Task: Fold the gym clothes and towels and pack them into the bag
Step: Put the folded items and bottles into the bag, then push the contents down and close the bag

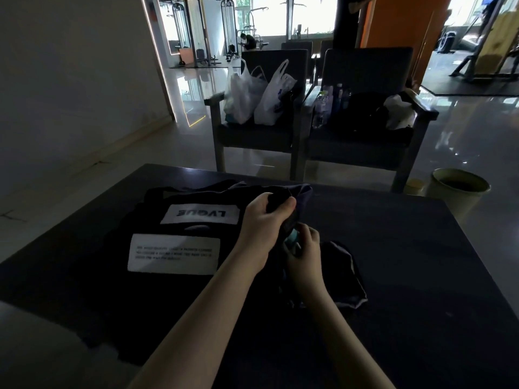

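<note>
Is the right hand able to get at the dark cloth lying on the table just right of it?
Probably yes: the dark cloth lies right beside the right hand with nothing between them, but that hand seems to grip a teal item, so it would have to let go first.

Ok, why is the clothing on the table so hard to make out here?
Head view: backlit by blown-out windows, so the table, bag and dark cloth merge into shadow; the floor shows glare; the wide lens bends the wall edge.
</note>
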`<action>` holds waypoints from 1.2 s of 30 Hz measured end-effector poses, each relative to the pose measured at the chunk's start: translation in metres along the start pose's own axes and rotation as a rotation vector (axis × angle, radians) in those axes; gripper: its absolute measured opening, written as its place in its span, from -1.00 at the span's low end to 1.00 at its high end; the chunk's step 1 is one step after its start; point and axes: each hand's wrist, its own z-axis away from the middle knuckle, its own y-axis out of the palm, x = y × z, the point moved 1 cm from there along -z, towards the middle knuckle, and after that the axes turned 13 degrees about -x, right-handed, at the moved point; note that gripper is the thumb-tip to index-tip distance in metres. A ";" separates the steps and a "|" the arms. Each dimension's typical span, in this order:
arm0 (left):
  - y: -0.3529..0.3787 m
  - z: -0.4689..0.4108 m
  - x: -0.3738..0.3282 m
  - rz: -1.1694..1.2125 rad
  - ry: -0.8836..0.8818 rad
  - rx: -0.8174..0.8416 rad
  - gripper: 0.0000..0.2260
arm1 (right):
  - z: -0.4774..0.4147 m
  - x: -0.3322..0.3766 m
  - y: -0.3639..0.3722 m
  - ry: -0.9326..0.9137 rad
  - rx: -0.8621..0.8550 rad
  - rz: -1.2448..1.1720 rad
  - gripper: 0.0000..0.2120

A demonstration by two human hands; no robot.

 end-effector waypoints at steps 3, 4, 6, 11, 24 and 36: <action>-0.005 -0.003 0.002 -0.057 0.049 0.006 -0.82 | 0.003 -0.008 -0.004 0.014 0.041 0.053 -0.52; -0.006 -0.003 0.002 -0.079 0.083 0.003 -0.83 | 0.003 -0.011 -0.005 0.057 0.062 0.032 -0.49; -0.009 -0.003 0.001 -0.090 0.134 -0.008 -0.85 | 0.007 -0.017 -0.005 0.188 0.126 -0.048 -0.45; -0.009 -0.001 0.002 -0.062 0.097 -0.014 -0.84 | 0.020 -0.025 0.003 0.415 0.226 -0.171 -0.44; -0.006 -0.006 0.002 -0.378 0.210 0.032 -0.89 | 0.015 0.006 -0.010 0.287 0.119 -0.099 -0.70; -0.031 0.014 -0.011 -0.600 0.215 0.201 -0.67 | 0.032 0.057 -0.039 0.191 0.018 -0.143 -0.52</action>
